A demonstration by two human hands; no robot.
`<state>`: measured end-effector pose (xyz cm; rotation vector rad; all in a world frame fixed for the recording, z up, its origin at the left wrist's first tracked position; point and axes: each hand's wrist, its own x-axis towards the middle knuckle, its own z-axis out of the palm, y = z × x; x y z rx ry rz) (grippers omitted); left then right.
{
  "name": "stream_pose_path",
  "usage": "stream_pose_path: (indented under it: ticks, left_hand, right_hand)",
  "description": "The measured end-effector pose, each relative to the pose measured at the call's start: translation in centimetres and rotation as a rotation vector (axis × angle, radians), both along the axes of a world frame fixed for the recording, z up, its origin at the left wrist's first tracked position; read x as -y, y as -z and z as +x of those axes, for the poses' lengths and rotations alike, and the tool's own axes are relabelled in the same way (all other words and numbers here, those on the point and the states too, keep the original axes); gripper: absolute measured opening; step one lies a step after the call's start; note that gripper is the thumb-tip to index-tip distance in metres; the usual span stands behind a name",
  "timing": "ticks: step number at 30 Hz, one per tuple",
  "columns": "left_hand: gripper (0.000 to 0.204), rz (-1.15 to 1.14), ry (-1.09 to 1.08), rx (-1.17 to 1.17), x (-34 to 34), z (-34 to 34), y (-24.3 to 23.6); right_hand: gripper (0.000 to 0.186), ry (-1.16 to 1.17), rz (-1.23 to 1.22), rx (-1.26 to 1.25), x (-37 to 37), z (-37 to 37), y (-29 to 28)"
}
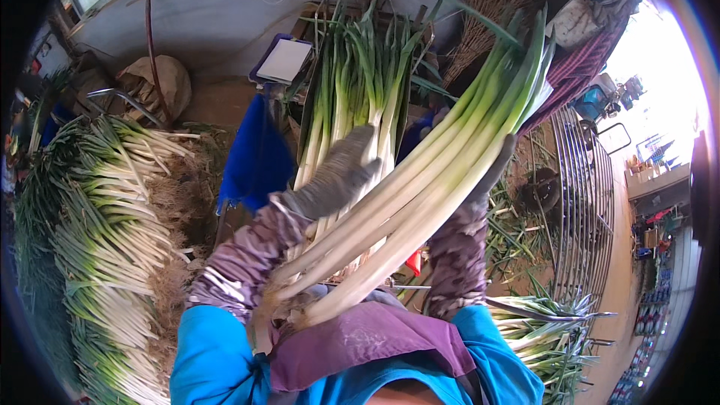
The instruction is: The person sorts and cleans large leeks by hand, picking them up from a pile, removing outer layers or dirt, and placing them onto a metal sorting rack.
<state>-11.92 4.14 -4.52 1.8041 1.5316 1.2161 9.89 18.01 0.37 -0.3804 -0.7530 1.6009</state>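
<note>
A bundle of long green onions [405, 202] lies aslant in front of me, roots low by my apron and green tops at the upper right. My right hand [496, 171], in a grey glove, holds the bundle from its right side and beneath; its fingers are partly hidden. Left of the bundle is my left hand [339, 174], also gloved, fingers extended and slightly blurred. It is over more green onions [358, 97] laid lengthwise in front of me, tops away; whether it touches them I cannot tell.
At left, a large pile of green onions [120, 247] has its roots towards me. A blue cloth [256, 151] hangs beside a white-topped flat device [285, 60]. Metal bars [581, 195] stand at right, with more green onions [540, 337] at lower right. Leaf scraps litter the floor.
</note>
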Motion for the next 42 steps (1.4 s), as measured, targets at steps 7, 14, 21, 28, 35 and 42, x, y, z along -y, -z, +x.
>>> stream_pose_path:
  ticks: [7,14,21,28,35,42]
  left_hand:
    - [0.083,-0.638,-0.244,0.22,0.7,-10.0,15.6]
    - [0.087,-0.594,-0.578,0.206,-5.3,-4.9,22.1]
    - [0.11,-0.603,-0.374,0.305,-6.0,-5.0,18.5]
    - [0.106,-0.434,-0.413,0.497,-16.0,-8.1,18.6]
    - [0.1,-0.243,-0.382,0.822,-17.1,-10.0,20.3]
    - [0.095,-0.163,-0.301,1.044,-20.1,-12.6,21.1]
  right_hand:
    - [0.069,-0.171,-0.002,0.114,-14.2,2.2,0.4]
    - [0.067,-0.362,-0.314,0.005,-18.8,-4.7,0.9]
    - [0.068,-0.355,-0.426,0.294,-22.3,-10.1,5.7]
    - [0.069,-0.375,-0.497,0.44,-22.5,-15.5,9.6]
    - [0.07,-0.386,-0.546,0.528,-22.6,-18.9,12.8]
    - [0.072,-0.399,-0.557,0.555,-21.7,-18.7,13.6]
